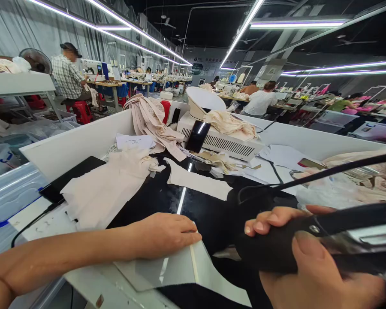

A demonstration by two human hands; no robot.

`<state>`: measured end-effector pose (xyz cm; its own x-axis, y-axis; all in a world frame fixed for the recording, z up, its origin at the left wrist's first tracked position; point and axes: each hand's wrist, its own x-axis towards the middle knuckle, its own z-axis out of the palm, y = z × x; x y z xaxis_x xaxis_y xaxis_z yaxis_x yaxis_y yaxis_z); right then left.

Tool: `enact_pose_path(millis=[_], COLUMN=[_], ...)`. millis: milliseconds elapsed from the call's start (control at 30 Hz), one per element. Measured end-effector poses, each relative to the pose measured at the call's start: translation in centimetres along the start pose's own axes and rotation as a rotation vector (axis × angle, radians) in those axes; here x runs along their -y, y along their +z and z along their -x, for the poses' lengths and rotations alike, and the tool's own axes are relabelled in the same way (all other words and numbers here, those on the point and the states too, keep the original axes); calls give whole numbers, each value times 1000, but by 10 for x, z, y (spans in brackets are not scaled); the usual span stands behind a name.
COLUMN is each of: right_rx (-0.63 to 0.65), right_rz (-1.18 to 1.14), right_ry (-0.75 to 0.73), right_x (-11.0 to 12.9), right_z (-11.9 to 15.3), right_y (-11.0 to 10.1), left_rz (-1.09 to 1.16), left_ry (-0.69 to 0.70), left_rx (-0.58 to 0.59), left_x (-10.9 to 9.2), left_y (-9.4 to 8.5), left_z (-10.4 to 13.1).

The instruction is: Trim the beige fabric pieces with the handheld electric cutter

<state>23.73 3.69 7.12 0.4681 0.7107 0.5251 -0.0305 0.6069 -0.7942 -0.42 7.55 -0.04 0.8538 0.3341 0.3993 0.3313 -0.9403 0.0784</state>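
My left hand (167,235) lies palm down on a pale panel (180,268) at the near edge of the glossy black work surface. Its fingers rest fairly flat near a narrow cream strip (194,262) that crosses the panel; the thumb is hidden. In my right hand (321,274) is a black glue gun (270,244) with a pointed metal nozzle (227,253). The nozzle points left, just right of the panel and apart from my left fingers. My right fingers and thumb wrap round the gun's body. A separate curved pale piece (199,180) lies farther back.
Pale cut pieces (106,184) are stacked at left, beside a black flat device (72,178). A phone (197,136) leans on a vented white box (218,137). A black cable (334,171) crosses at right. White side boards (80,141) border the table. Co-workers sit farther off.
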Motion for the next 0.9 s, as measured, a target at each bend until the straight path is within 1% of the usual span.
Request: enact_pose_path(millis=[100,167,233,500,633,733,900], right_rx=[-54,-34,-11,32,31,31,3], right_rz=[-57,-85,-103,-106,-118,-105,-112], right_ry=[-5,-19,-34,-52,-42,-67,-61], right_x=[-4,-8,-12,-20,-21,-22,-21], right_z=[-8,-12,-15,-10,-8,-8,-10], right_y=[23,33,38,40,41,42,42], left_rz=[-1,3,10,52,54,36,15], left_ry=[4,1,1,-30,-18,-17,2], left_rx=[2,0,-5,15,-3,-20,-58], left_x=[0,0,0,-2,-1,-1,0], left_y=[2,3,4,0,1,4,6], left_z=[2,3,4,8,8,8,9])
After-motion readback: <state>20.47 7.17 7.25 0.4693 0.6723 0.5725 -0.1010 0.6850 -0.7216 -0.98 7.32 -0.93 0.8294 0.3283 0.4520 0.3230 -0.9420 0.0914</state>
